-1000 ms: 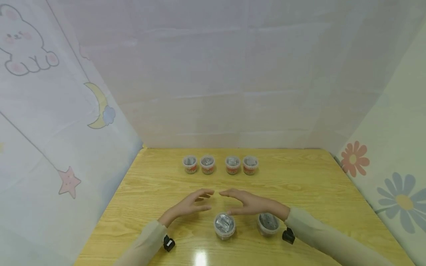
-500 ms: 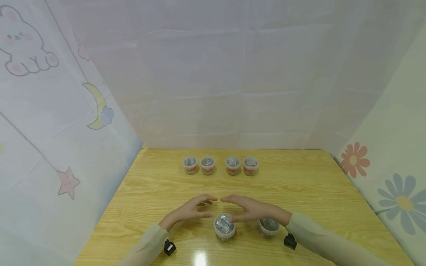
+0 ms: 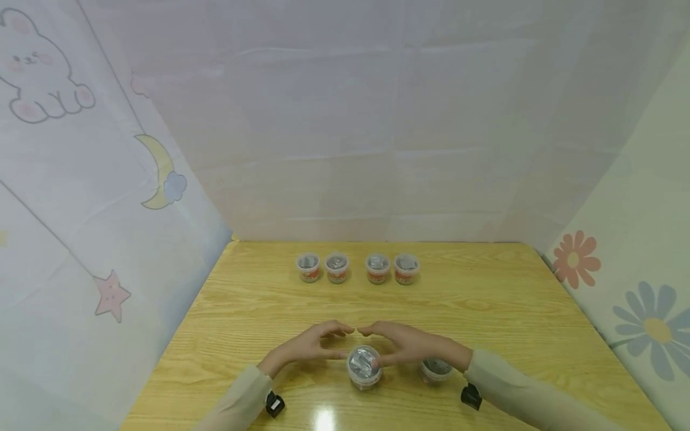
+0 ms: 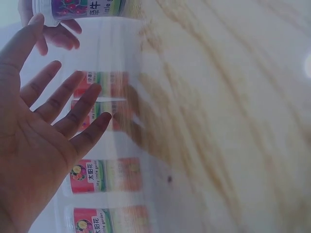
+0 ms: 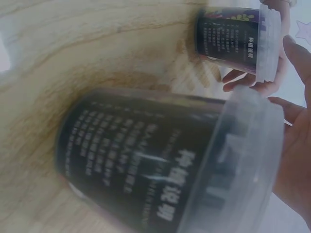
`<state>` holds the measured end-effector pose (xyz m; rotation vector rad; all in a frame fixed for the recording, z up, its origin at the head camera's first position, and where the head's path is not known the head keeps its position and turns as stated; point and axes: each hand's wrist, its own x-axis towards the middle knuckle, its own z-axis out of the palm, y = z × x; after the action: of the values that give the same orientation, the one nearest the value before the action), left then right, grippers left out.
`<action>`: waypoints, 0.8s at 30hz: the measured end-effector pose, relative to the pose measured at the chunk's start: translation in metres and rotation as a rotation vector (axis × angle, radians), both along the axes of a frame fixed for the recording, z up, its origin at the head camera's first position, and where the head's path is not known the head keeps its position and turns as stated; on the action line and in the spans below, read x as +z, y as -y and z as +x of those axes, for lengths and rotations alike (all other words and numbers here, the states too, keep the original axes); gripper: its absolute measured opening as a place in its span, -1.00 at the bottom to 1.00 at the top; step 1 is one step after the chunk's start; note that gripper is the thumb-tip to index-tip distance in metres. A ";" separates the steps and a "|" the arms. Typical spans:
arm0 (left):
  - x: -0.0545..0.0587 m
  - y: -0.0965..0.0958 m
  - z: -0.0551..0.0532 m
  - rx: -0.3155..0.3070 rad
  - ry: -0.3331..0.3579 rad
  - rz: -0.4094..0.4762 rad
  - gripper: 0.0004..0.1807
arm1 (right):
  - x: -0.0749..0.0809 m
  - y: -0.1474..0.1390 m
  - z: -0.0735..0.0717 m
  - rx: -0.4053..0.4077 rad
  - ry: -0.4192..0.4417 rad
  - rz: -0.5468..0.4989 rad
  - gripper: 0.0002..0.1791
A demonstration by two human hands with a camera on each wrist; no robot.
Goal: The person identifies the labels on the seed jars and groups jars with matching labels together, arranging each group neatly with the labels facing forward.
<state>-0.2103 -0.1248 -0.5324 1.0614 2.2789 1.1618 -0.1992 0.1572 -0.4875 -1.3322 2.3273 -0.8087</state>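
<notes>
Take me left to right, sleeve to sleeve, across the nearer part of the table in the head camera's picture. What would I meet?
Left sleeve, left hand, the tub between the thumbs, right hand, right sleeve.

I note a wood-grained, yellowish surface [image 3: 485, 299], a bright glare spot [image 3: 324, 419] toward my side. Standing directly on it: four red-labelled tubs [image 3: 336, 270] in a far row, spaced as two pairs; nearer me, a middle tub [image 3: 364, 367] and, apart to its right, a second tub [image 3: 435, 372], partly hidden.
</notes>
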 end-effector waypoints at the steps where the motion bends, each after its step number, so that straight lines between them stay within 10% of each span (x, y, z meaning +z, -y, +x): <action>1: 0.000 0.000 0.000 -0.001 0.003 -0.001 -0.43 | -0.001 0.000 0.000 0.001 0.001 0.002 -0.19; 24: 0.002 -0.005 0.007 -0.073 0.036 0.007 -0.44 | -0.009 -0.003 0.009 0.046 0.038 0.008 -0.18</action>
<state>-0.2033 -0.1201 -0.5302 1.1079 2.1916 1.1519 -0.1905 0.1606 -0.4960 -1.3501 2.2607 -0.8022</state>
